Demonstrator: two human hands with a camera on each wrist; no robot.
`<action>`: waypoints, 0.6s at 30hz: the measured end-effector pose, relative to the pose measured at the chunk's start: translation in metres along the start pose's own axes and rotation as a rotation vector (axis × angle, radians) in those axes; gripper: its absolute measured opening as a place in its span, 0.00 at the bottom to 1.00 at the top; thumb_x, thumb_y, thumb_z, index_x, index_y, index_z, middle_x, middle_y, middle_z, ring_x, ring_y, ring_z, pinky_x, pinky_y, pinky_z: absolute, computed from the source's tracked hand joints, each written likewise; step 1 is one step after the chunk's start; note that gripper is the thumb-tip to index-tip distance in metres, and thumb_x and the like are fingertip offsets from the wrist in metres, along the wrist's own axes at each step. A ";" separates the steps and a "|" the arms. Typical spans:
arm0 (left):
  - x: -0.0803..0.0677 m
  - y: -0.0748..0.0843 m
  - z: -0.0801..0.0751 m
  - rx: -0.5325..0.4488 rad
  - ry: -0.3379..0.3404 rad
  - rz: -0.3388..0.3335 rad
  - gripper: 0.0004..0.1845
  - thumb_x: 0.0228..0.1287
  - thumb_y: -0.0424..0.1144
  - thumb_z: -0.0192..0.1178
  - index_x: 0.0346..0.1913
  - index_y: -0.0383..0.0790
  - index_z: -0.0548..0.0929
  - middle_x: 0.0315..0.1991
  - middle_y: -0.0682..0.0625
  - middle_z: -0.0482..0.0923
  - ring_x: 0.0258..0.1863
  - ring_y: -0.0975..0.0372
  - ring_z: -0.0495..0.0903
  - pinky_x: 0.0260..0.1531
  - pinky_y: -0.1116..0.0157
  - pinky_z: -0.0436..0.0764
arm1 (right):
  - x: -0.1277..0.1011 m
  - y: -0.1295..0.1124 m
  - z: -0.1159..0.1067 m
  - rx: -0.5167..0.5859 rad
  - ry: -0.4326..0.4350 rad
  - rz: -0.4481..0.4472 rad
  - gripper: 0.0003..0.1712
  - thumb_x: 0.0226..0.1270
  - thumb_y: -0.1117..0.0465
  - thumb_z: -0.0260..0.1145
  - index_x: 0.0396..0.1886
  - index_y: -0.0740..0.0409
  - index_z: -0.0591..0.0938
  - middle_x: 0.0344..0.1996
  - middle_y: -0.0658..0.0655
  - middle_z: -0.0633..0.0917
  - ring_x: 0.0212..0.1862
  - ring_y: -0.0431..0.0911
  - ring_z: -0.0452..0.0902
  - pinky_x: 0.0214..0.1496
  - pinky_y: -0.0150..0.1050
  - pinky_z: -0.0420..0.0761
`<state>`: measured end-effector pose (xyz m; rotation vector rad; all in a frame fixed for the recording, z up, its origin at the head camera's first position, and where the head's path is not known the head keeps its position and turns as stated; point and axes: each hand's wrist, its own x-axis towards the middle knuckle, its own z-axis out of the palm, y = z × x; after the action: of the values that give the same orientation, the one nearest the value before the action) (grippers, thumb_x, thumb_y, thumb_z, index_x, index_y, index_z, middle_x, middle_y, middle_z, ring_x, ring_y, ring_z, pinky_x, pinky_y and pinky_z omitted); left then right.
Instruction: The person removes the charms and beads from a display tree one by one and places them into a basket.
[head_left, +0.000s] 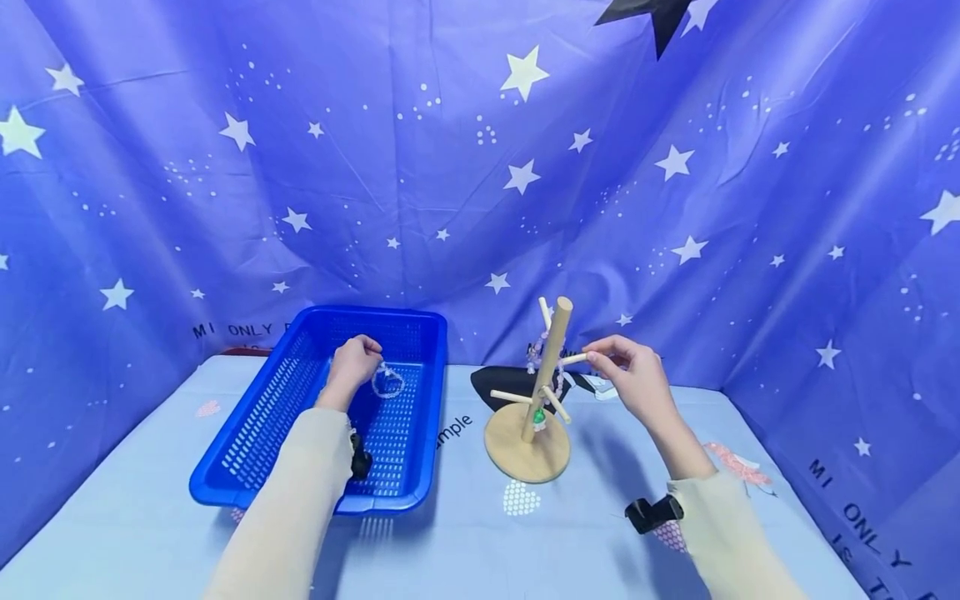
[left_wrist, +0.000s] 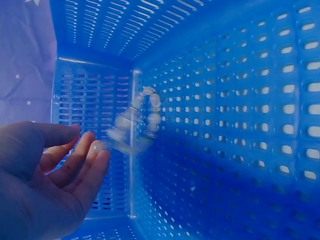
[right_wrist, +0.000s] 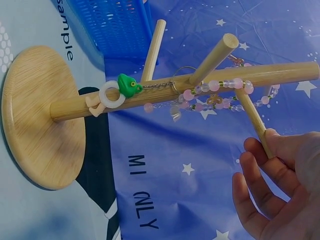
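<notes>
Inside the blue basket (head_left: 431, 450), my left hand (head_left: 354, 367) has a pale beaded bracelet (head_left: 388, 382) at its fingertips. The bracelet hangs above the basket floor and is blurred in the left wrist view, where the exact contact is unclear. My right hand (head_left: 636, 379) pinches the tip of a peg (right_wrist: 255, 116) on a wooden peg stand (head_left: 555, 342) between thumb and index finger, its other fingers loosely curled. A pink and clear beaded bracelet (right_wrist: 220, 85) hangs round the stand's upper part. Lower down hangs a keychain with a green frog-like charm (right_wrist: 129, 86) and white ring.
The stand's round base (head_left: 517, 467) rests on a light blue printed cloth (head_left: 465, 550), right of the basket. More pegs, such as a left-pointing peg (head_left: 512, 397), stick out of the post. A blue star-patterned curtain (head_left: 420, 183) rises behind.
</notes>
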<state>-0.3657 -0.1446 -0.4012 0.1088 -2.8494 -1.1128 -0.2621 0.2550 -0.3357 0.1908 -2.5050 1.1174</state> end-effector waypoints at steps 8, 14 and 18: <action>0.000 0.010 -0.004 -0.057 0.027 0.024 0.12 0.70 0.36 0.55 0.51 0.36 0.82 0.49 0.38 0.84 0.49 0.47 0.81 0.52 0.51 0.78 | 0.001 -0.001 -0.001 -0.003 -0.002 -0.005 0.12 0.72 0.57 0.65 0.45 0.60 0.87 0.36 0.66 0.89 0.31 0.42 0.81 0.28 0.29 0.77; -0.001 0.019 -0.008 -0.096 0.031 0.102 0.13 0.72 0.37 0.56 0.52 0.35 0.81 0.50 0.37 0.84 0.47 0.47 0.83 0.46 0.54 0.80 | 0.001 0.000 -0.002 -0.006 0.003 -0.012 0.11 0.71 0.58 0.65 0.45 0.60 0.87 0.36 0.66 0.89 0.29 0.36 0.79 0.28 0.29 0.77; -0.001 0.025 -0.007 -0.176 0.070 0.153 0.12 0.71 0.37 0.58 0.51 0.35 0.82 0.47 0.38 0.85 0.39 0.53 0.85 0.37 0.65 0.82 | 0.002 0.003 0.000 -0.002 0.000 -0.006 0.11 0.71 0.58 0.65 0.45 0.60 0.87 0.37 0.65 0.89 0.30 0.38 0.80 0.28 0.30 0.78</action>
<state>-0.3649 -0.1310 -0.3795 -0.0780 -2.6334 -1.2918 -0.2643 0.2570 -0.3369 0.1978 -2.5042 1.1126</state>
